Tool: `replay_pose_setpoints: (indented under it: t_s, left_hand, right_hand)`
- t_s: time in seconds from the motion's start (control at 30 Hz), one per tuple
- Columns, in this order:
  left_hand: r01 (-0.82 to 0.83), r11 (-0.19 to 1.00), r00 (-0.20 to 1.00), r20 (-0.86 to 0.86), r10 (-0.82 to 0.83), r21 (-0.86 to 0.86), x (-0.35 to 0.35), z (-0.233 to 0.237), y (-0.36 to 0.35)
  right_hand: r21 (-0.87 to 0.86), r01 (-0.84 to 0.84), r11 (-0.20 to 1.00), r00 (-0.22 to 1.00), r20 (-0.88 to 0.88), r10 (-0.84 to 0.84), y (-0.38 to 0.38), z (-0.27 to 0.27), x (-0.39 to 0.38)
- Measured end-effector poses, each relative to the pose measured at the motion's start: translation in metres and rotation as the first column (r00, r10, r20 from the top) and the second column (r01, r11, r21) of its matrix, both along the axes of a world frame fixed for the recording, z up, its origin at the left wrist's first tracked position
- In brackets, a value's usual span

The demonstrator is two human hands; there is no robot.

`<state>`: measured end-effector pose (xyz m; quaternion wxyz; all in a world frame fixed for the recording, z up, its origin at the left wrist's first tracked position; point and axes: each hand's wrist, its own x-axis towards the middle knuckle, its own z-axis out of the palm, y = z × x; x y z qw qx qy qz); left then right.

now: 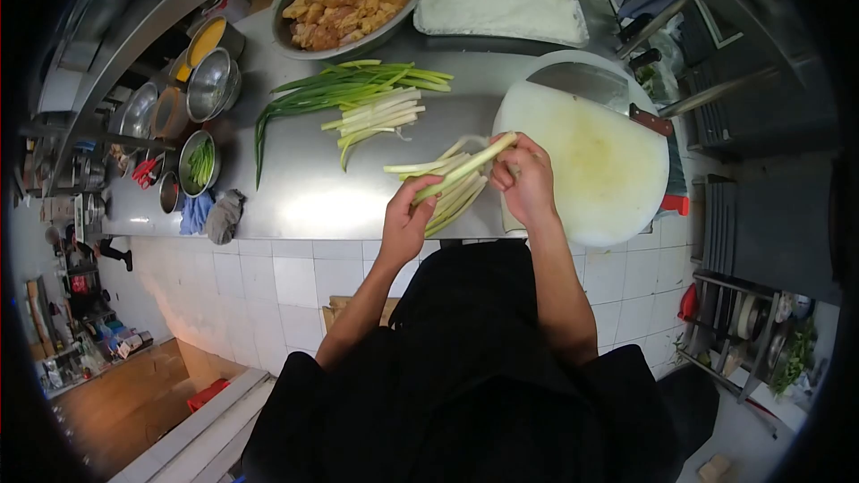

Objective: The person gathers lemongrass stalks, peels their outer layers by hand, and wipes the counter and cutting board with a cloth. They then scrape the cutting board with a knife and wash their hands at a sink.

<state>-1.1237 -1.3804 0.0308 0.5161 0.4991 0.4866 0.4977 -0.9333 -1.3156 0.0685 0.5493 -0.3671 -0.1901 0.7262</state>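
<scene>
A pale spring onion stalk (470, 166) is held slantwise above the steel counter. My left hand (411, 217) has its fingers closed around the lower end. My right hand (528, 172) pinches the stalk near its upper, white end. Beneath and between my hands lie several more white stalks (458, 204), partly hidden by the held one. Farther back on the counter rests a pile of cut white spring onion stalks (380, 114), with long green spring onion leaves (335, 97) just behind it.
To the right is a round white cutting board (617, 170) with a cleaver (591, 88) at its far edge. A bowl of marinated meat (295, 36) and a tray of white powder (501, 0) stand at the back. Metal bowls (213, 85) and cloths (224, 216) are left.
</scene>
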Motion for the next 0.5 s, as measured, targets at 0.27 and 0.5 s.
replay_pose_setpoints:
  t_s: [0.27,0.5]
  left_hand:
    - [0.141,0.975,0.882,-0.469,-0.044,0.174,0.018,0.039,0.007]
    - [0.146,0.96,0.834,-0.552,0.011,0.239,0.088,0.067,0.016]
  right_hand:
    - [0.025,-0.139,0.99,0.956,0.263,0.128,-0.006,0.02,0.025]
    - [0.009,-0.244,0.97,0.927,0.297,0.23,-0.023,0.017,0.057]
